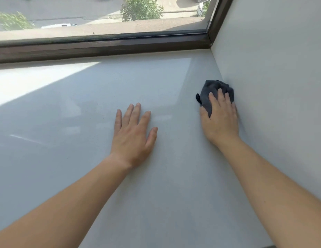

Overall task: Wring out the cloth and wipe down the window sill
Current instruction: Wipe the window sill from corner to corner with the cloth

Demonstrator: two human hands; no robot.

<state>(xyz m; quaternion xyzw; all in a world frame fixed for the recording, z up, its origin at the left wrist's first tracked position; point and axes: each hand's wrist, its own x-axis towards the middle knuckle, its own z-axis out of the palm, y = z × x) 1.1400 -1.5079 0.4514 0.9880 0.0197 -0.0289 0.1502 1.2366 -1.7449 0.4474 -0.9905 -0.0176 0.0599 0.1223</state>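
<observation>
Right grip (220, 115) presses the bunched grey cloth (209, 88) under laid-over fingers onto the window sill (84, 122), tight against the side wall (272, 68) on its right, evidently to wipe that edge; left grip (132, 133), released, lies flat, apparently bracing.

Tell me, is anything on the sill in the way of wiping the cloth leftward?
Only the left hand, flat on the window sill left of the cloth under the right hand.

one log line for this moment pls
step: wipe | right hand: presses cloth on sill | left hand: flat on sill
</observation>
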